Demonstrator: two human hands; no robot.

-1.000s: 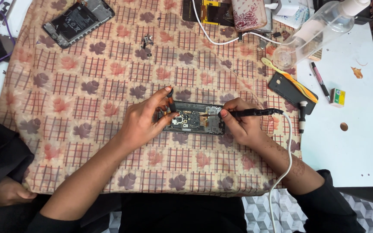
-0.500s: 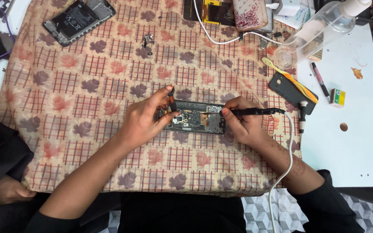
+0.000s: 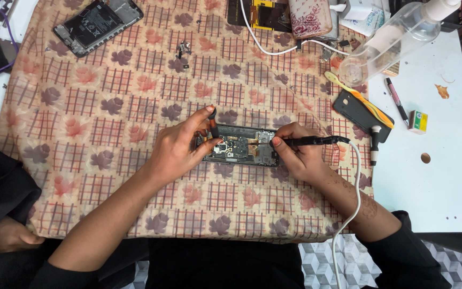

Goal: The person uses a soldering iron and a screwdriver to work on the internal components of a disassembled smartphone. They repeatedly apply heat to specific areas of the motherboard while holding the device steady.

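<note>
An opened phone (image 3: 240,148) is lain on the patterned cloth (image 3: 135,107) at the bench's middle. It is steadied by the left hand (image 3: 180,147), whose fingers are pinched on a small dark tool (image 3: 213,124), while a corded soldering pen (image 3: 308,141) is gripped by the right hand (image 3: 298,155). Farther back, a second opened phone (image 3: 98,24) and a clear bottle (image 3: 397,40) are seen.

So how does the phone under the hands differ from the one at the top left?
The near phone lies level across the cloth, circuit boards bare, with the left hand and right hand on it. The far phone lies slanted, untouched, showing a large black battery. Both are opened, backs off.
</note>
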